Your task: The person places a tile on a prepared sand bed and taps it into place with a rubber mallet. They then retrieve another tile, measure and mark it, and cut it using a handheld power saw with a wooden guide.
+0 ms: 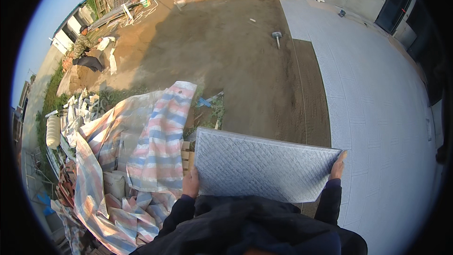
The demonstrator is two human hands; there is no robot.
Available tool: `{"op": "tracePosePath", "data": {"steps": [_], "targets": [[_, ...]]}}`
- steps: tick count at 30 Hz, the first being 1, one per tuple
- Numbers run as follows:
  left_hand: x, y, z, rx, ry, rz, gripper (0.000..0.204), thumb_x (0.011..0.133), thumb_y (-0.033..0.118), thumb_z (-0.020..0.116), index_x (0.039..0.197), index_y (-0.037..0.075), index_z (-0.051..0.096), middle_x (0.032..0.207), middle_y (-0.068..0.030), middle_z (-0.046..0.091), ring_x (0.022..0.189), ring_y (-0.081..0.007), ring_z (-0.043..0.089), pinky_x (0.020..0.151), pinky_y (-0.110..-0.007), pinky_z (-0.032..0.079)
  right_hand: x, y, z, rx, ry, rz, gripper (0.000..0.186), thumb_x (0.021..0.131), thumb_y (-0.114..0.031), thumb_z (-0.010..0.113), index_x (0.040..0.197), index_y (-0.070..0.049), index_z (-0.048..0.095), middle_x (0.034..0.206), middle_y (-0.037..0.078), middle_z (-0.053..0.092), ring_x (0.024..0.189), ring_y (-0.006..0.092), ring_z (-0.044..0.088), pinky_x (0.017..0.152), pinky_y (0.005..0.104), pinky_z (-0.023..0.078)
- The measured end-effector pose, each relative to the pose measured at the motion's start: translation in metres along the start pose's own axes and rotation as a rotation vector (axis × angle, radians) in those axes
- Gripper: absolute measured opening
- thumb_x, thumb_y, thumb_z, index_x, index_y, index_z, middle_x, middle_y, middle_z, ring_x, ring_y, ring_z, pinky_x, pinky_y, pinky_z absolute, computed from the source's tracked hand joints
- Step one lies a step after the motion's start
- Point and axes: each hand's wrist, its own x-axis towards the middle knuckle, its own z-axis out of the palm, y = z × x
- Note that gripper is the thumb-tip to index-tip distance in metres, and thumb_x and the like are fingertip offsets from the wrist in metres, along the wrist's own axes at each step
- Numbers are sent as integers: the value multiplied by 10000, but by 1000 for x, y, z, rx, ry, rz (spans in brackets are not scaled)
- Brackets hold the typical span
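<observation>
A large grey paving slab with a diamond-textured face and a smooth border is held in front of my body, tilted. My left hand grips its left edge, and my right hand is wrapped round its right edge near the far corner. The fingers of both hands are partly hidden by the slab. Ahead, a mallet with a pale handle lies on the levelled brown sand bed. A thin string line runs over the sand towards me.
Laid grey paving covers the right side along the building. At left, a striped tarpaulin lies crumpled over sacks. Red tiles and scrap lie beyond it. Farther left, a person sits by a sand heap.
</observation>
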Motion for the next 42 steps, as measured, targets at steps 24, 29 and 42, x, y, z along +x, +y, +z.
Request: {"op": "tracePosePath", "data": {"steps": [24, 29, 42], "targets": [[714, 298, 233, 34, -94, 24, 686, 1087, 562, 395, 924, -46, 667, 812, -271, 671, 815, -452, 658, 753, -480, 493, 485, -297, 483, 51, -20, 25, 1139, 974, -821, 354, 1575, 142, 257, 1667, 250, 293, 1550, 322, 302, 1259, 368, 232], [850, 379, 261, 26, -15, -33, 701, 1100, 547, 375, 853, -60, 624, 747, -242, 636, 743, -357, 644, 708, -473, 463, 640, -385, 631, 79, -153, 32, 1138, 979, -822, 348, 1536, 170, 333, 1584, 270, 420, 1462, 311, 426, 1213, 364, 303], [1196, 473, 301, 20, 221, -129, 726, 1095, 556, 371, 853, -73, 641, 736, -281, 614, 699, -378, 625, 674, -491, 446, 875, -572, 1040, 34, -330, -27, 1194, 965, -844, 314, 1511, 218, 315, 1597, 332, 372, 1519, 367, 340, 1241, 372, 255]]}}
